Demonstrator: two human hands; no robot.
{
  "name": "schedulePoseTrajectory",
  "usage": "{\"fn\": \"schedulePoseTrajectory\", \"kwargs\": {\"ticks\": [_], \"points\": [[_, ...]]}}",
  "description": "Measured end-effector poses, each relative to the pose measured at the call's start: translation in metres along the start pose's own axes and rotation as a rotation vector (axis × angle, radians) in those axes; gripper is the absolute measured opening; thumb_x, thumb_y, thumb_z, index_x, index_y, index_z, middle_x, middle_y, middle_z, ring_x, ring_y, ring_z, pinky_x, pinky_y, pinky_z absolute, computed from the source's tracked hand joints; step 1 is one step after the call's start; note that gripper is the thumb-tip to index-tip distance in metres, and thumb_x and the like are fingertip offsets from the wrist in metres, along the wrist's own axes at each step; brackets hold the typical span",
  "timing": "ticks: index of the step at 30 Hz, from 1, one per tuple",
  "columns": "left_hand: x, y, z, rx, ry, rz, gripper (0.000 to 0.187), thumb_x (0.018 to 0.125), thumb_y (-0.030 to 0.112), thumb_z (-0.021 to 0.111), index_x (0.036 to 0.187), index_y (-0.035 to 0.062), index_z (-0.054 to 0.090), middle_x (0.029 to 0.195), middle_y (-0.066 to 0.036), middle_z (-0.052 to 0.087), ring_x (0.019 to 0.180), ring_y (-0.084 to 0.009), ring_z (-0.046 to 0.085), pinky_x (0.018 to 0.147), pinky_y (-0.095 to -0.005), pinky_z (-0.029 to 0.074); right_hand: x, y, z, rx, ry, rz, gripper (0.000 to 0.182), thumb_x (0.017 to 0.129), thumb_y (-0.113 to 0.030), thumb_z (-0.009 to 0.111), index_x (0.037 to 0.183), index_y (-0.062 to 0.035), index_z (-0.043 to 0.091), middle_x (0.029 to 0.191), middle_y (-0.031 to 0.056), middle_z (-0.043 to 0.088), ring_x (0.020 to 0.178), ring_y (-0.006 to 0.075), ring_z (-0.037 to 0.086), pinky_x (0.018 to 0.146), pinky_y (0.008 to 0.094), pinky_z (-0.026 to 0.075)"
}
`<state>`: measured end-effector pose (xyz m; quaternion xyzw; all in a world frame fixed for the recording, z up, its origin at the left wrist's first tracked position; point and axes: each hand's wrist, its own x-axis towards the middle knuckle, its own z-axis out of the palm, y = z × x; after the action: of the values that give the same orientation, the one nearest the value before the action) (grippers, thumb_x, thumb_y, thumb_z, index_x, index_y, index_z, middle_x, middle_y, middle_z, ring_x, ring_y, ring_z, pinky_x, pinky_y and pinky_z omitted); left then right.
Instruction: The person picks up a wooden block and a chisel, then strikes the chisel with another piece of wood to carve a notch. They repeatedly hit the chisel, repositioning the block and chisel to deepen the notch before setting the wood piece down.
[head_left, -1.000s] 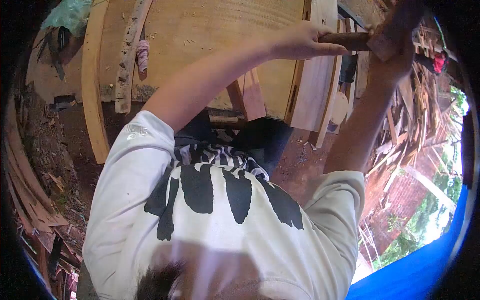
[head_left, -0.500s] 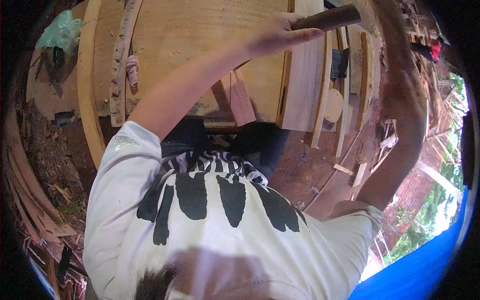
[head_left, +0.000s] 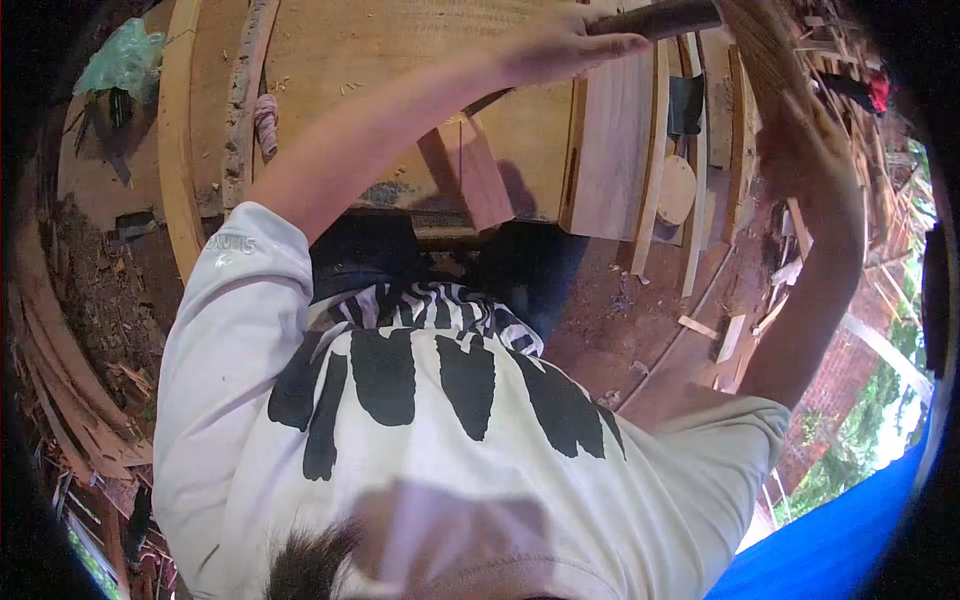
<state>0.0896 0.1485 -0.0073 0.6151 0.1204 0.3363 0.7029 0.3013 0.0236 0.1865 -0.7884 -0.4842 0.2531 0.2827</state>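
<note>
My left hand is closed around the dark round handle of what looks like a chisel. Its narrow dark end shows below my forearm, close to a short reddish wood block lying at the near edge of the wide board. On the right, my raised right hand grips a brown wooden mallet. The mallet's upper end meets or overlaps the far end of the chisel handle, and the frame edge cuts both off. My fingers on the mallet are partly blurred.
A pale plank and several narrow strips lie right of the board. A rough-edged strip, a pink cloth roll and a long batten are on the left. A plastic bag sits at upper left. Offcuts litter the ground.
My right hand has brought the mallet in to the end of the chisel handle. The view has shifted slightly, and my left hand keeps its hold higher in the picture.
</note>
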Motion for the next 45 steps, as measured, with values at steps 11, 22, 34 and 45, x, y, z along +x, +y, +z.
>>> {"fn": "schedulePoseTrajectory", "kwargs": {"ticks": [11,22,34,45], "points": [[0.003,-0.011,-0.003,0.038,-0.080,-0.117,0.037,0.095,0.045,0.056,0.092,0.0076,0.055,0.069,0.006,0.043,0.059,-0.0055,0.043,0.050,-0.0234,0.035,0.007,0.023,-0.008,0.220,0.026,0.152,0.034,0.089,-0.031,0.062,0.104,-0.0009,0.060,0.086,0.0092,0.063,0.072,0.0144,0.059,0.069,0.0244,0.048],[0.004,-0.020,0.001,0.261,-0.025,-0.125,0.042,0.093,0.049,0.056,0.093,0.0071,0.059,0.067,0.003,0.047,0.060,-0.0073,0.047,0.053,-0.0246,0.038,0.028,0.050,0.018,0.641,0.402,-0.044,0.054,0.085,-0.030,0.068,0.123,0.0034,0.050,0.082,0.0108,0.062,0.068,0.0164,0.060,0.056,0.0204,0.048],[0.007,-0.022,0.005,0.385,-0.038,-0.237,0.049,0.091,0.053,0.057,0.106,0.0064,0.062,0.064,0.004,0.041,0.056,-0.0065,0.042,0.050,-0.0245,0.036,0.018,0.063,0.020,0.633,-0.049,0.314,0.034,0.094,-0.024,0.058,0.116,0.0017,0.052,0.086,0.0116,0.063,0.070,0.0133,0.062,0.050,0.0180,0.048],[0.006,-0.029,0.004,0.420,-0.033,-0.267,0.058,0.087,0.061,0.057,0.090,0.0035,0.063,0.063,-0.004,0.052,0.060,-0.0158,0.056,0.056,-0.0311,0.046,0.023,0.096,0.031,0.796,0.278,0.250,0.036,0.095,-0.036,0.055,0.111,-0.0041,0.053,0.075,0.0071,0.060,0.060,0.0113,0.057,0.051,0.0188,0.047]]}}
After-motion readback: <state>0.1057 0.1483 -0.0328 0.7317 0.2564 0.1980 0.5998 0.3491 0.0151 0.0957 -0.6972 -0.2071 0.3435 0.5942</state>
